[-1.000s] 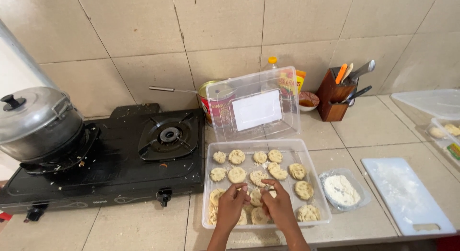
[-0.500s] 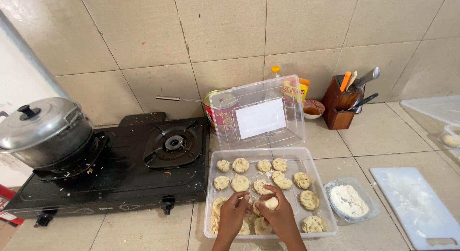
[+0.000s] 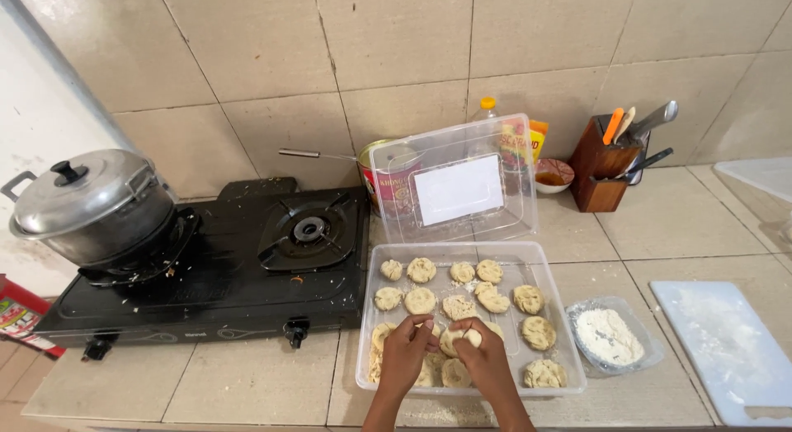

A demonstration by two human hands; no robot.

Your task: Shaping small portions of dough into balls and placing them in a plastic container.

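A clear plastic container [image 3: 558, 320] lies on the tiled counter and holds several round, pale dough pieces [image 3: 421, 270]. My left hand [image 3: 406, 355] and my right hand [image 3: 484, 362] meet over its near half. Both pinch one dough piece [image 3: 456, 339] between their fingertips. More dough pieces lie under and around my hands, partly hidden. The container's clear lid [image 3: 454, 180] leans upright against the wall behind it.
A black two-burner stove [image 3: 223, 271] stands to the left with a lidded metal pot [image 3: 89, 204] on its far burner. A small bowl of flour [image 3: 608, 335] and a white floured board [image 3: 734, 345] lie to the right. A wooden utensil holder [image 3: 603, 168] stands at the back.
My hands have drawn together over the near part of the container and now hold one dough piece between them. The camera has shifted slightly lower and closer.
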